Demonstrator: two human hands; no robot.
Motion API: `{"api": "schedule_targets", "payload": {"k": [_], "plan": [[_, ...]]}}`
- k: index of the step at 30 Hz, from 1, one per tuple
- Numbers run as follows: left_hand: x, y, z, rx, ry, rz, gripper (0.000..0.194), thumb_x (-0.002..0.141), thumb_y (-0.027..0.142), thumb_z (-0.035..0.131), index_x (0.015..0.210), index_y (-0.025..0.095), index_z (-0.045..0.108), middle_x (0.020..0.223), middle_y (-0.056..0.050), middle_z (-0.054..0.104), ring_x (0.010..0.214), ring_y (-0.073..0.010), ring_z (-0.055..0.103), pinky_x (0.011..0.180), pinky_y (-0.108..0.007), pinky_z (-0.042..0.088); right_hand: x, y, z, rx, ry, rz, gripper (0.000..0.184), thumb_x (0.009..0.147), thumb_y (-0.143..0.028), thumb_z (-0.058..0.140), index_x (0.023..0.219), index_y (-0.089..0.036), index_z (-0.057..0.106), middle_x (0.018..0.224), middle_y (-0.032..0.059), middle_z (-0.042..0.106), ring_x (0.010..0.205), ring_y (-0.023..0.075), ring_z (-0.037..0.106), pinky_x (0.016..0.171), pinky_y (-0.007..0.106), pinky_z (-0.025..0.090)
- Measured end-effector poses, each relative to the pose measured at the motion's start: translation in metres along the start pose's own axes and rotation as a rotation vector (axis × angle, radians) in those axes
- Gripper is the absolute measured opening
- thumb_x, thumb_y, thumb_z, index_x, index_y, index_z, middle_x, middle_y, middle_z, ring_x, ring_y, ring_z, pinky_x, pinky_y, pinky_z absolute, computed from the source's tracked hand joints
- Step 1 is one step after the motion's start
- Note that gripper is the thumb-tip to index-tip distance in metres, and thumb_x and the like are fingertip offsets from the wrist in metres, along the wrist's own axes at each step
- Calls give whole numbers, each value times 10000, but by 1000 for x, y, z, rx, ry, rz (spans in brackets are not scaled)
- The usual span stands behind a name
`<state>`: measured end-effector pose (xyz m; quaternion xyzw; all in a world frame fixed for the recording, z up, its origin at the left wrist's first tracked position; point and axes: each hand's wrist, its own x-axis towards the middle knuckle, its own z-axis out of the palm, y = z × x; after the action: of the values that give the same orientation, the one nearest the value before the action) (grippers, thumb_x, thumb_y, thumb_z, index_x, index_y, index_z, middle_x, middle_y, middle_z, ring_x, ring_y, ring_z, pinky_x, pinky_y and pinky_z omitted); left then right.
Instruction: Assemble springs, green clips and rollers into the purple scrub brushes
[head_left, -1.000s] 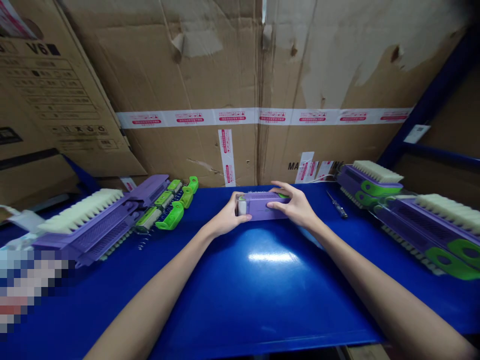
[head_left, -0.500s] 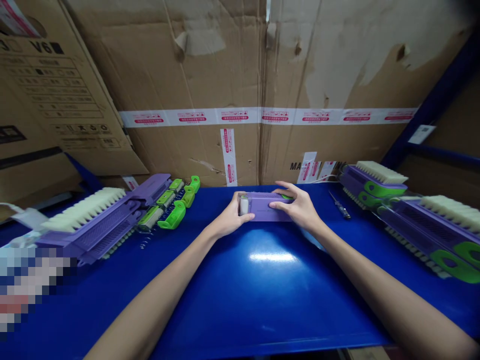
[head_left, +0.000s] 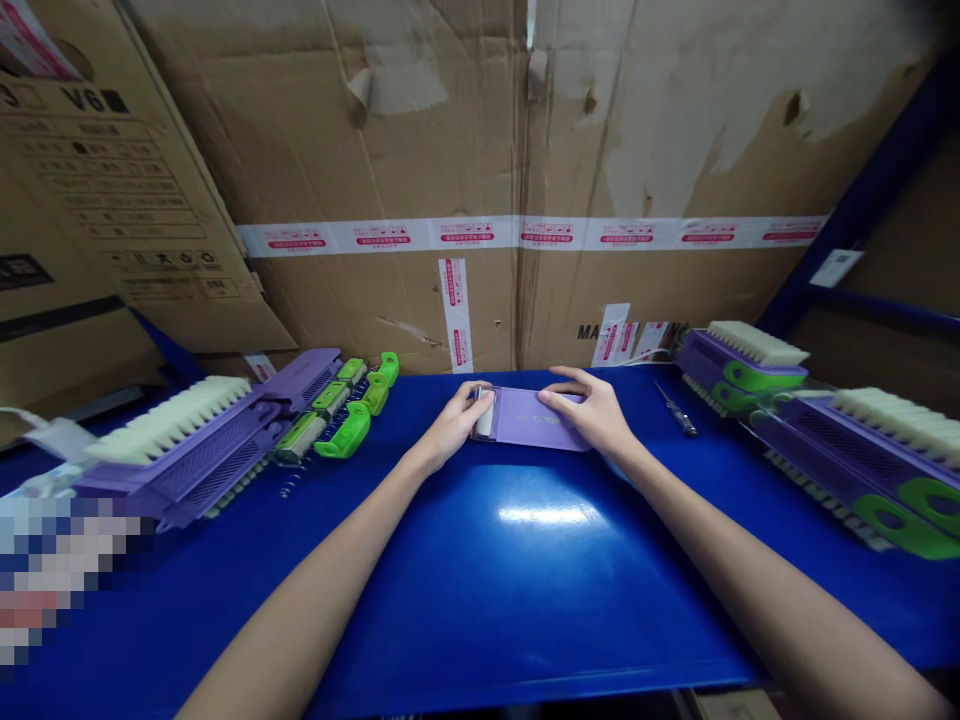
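Observation:
Between my two hands, over the far middle of the blue table, is a flat purple plastic case (head_left: 525,420) with faint lettering on its broad face. Its left end has a clear cover with a pale roller-like part (head_left: 485,415) inside. My left hand (head_left: 455,428) is closed around that end, thumb on the clear cover. My right hand (head_left: 592,405) grips the other end, thumb on the upper face and fingers behind, partly hidden. What the case belongs to I cannot tell.
On the left, purple housings (head_left: 300,385) with cream bristle strips (head_left: 176,415) lie beside several green clips (head_left: 349,430) and loose springs. More purple-and-green brush units (head_left: 847,440) stand right, near a screwdriver (head_left: 677,410). Cardboard (head_left: 360,160) walls the back.
The purple case has been turned in my hands, so its broad lettered face now shows. My left thumb has moved up onto the clear end. The green part near my right hand is out of sight.

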<state>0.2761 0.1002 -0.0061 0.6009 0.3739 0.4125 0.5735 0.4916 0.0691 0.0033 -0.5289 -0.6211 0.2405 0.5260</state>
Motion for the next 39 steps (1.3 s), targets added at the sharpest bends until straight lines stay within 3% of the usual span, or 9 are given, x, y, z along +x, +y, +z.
{"api": "schedule_targets", "payload": {"k": [3,8,14,21,28,34,39], "plan": [[-3,2,1,56,0,11,498,754,569,610,1070,204,484,812,2,571,665,-130,546,546,-221,399,-2,1,1,22,17,-7,542,701,-446,711,1152,-164,604,919,72,728,925,226,672,902,389,490],[-2,-5,5,83,103,27,451,772,567,605,995,203,464,858,8,524,755,-122,524,625,-215,408,-3,8,6,43,64,-65,507,713,-454,697,1119,-161,620,1036,98,703,979,228,655,929,394,481],[1,-14,8,-80,76,-9,451,804,639,504,996,238,425,905,20,507,768,-123,524,613,-223,432,-2,13,6,29,131,-120,458,789,-487,598,1106,-157,632,1147,120,662,1064,235,614,973,405,445],[0,-5,14,-136,149,-40,424,761,588,598,934,224,469,847,27,514,717,-116,523,568,-208,417,0,12,7,85,129,-69,474,769,-493,616,1102,-155,627,1158,125,654,1073,237,608,987,408,429],[3,-5,6,-94,169,4,425,732,573,630,916,200,541,766,25,540,626,-104,510,500,-197,371,2,12,9,94,114,-21,489,755,-499,619,1099,-153,625,1124,128,665,1064,237,612,983,403,428],[4,-2,3,-103,186,23,415,721,540,655,906,179,568,803,3,578,676,-116,556,551,-209,427,3,13,9,99,136,-12,514,748,-494,620,1102,-120,618,1094,146,671,1046,246,616,975,406,428],[8,1,-13,-149,273,5,389,750,499,654,931,172,545,772,-10,593,670,-121,578,590,-236,466,5,16,6,103,161,-5,484,741,-502,628,1070,-147,628,1075,123,682,1039,242,619,981,412,424]]}}
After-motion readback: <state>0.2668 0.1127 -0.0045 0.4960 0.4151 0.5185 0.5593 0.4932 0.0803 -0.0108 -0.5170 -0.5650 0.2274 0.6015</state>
